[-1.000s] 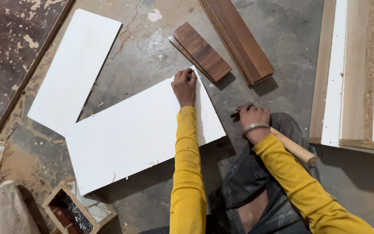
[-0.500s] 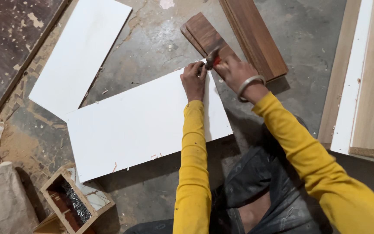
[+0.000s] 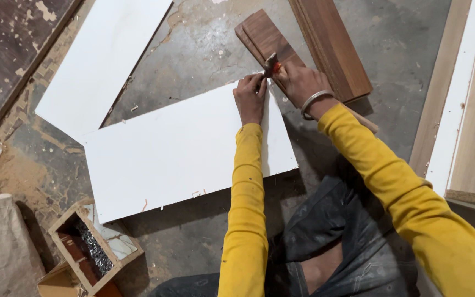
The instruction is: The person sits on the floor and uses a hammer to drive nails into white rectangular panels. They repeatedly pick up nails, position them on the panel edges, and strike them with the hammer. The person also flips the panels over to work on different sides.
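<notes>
A white rectangular board (image 3: 177, 151) lies on the concrete floor in front of me. My left hand (image 3: 250, 98) rests on its far right corner with the fingers pinched together at the edge; what they pinch is too small to see. My right hand (image 3: 299, 82) is shut on a hammer (image 3: 273, 65), gripped close to the metal head. The head hovers just above my left fingertips. The wooden handle end sticks out behind my right forearm (image 3: 365, 121).
A second white board (image 3: 103, 60) lies at the upper left. Two dark wooden pieces (image 3: 331, 44) lie beyond my hands. Long light panels (image 3: 457, 104) stand along the right. A small wooden box with nails (image 3: 94, 250) sits lower left, next to a sack (image 3: 1, 250).
My right hand lifted the hammer from beside my knee and brought its head up to the board's corner next to my left fingers. The left hand stayed on that corner.
</notes>
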The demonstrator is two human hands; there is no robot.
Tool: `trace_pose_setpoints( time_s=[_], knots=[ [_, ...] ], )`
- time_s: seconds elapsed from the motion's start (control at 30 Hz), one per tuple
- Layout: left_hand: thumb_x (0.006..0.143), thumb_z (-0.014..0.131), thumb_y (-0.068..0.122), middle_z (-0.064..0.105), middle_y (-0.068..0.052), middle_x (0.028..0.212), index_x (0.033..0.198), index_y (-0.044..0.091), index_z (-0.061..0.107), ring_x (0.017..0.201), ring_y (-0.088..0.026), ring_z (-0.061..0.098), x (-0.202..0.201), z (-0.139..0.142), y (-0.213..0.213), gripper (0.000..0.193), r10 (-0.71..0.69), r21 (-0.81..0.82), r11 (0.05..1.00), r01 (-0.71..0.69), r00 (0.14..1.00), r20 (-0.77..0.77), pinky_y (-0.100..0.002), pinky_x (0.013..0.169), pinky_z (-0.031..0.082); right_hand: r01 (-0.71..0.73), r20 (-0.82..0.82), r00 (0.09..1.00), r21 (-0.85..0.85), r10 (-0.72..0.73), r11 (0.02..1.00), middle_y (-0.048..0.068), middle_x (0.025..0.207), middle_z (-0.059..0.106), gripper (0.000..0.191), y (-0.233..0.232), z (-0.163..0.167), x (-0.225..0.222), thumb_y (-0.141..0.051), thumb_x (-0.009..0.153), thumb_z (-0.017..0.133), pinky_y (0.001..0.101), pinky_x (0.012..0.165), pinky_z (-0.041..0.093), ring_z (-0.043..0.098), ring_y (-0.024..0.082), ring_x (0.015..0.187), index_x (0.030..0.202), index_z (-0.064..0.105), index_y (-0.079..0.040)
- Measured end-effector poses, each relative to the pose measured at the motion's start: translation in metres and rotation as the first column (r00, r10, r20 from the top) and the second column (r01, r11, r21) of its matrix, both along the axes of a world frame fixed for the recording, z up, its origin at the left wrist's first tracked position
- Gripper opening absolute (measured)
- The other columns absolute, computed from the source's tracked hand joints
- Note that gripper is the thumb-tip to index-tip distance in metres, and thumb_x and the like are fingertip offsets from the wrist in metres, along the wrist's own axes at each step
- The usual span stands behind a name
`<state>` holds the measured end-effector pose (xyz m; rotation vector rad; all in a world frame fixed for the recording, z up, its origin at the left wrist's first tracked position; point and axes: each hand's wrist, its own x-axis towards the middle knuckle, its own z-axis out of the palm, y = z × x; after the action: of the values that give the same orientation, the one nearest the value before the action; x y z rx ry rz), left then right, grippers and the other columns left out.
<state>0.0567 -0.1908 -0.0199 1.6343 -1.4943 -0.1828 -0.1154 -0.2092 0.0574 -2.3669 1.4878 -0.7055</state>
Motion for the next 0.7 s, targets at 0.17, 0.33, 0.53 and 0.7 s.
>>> trace_pose_setpoints(
  time_s=[0.17,0.33,0.53,0.7],
  knots=[
    [0.093,0.074,0.025,0.075,-0.004,0.106,0.103,0.012,0.078,0.099,-0.023,0.068,0.000,0.003,0.001,0.017,-0.014,-0.045,0.999,0.012,0.999,-0.029,-0.038,0.089,0.045,0.030,0.195,0.981,-0.075,-0.015,0.997,0.026,0.080,0.068,0.032,0.002,0.001,-0.002,-0.036,0.109,0.058,0.0554,0.061,0.051,0.066,0.048,0.074,0.105,0.062,-0.004],
    [0.093,0.073,0.022,0.075,-0.004,0.106,0.106,0.011,0.077,0.098,-0.024,0.068,0.001,0.003,0.001,0.017,-0.027,-0.023,0.999,0.027,0.999,-0.037,-0.039,0.088,0.045,0.038,0.149,0.988,-0.041,-0.031,0.998,0.025,0.083,0.069,0.034,0.008,-0.003,0.006,-0.038,0.109,0.056,0.0548,0.064,0.051,0.068,0.046,0.078,0.102,0.063,-0.005],
    [0.094,0.074,0.022,0.075,-0.004,0.106,0.103,0.011,0.078,0.099,-0.024,0.068,0.002,-0.003,-0.001,0.015,-0.027,-0.052,0.998,0.026,0.999,-0.028,-0.039,0.090,0.045,0.047,0.225,0.974,-0.124,-0.018,0.991,0.025,0.081,0.069,0.037,0.017,0.009,0.008,-0.041,0.106,0.056,0.0535,0.060,0.052,0.068,0.045,0.075,0.107,0.065,-0.005],
    [0.093,0.073,0.022,0.075,-0.004,0.107,0.106,0.010,0.077,0.102,-0.024,0.067,0.003,-0.007,-0.003,0.018,-0.027,-0.046,0.999,0.025,0.999,-0.029,-0.039,0.090,0.045,0.020,0.061,0.998,-0.102,-0.013,0.995,0.022,0.080,0.069,0.030,0.018,0.014,0.008,-0.034,0.111,0.057,0.0516,0.061,0.053,0.069,0.042,0.072,0.099,0.061,-0.006]
  ],
)
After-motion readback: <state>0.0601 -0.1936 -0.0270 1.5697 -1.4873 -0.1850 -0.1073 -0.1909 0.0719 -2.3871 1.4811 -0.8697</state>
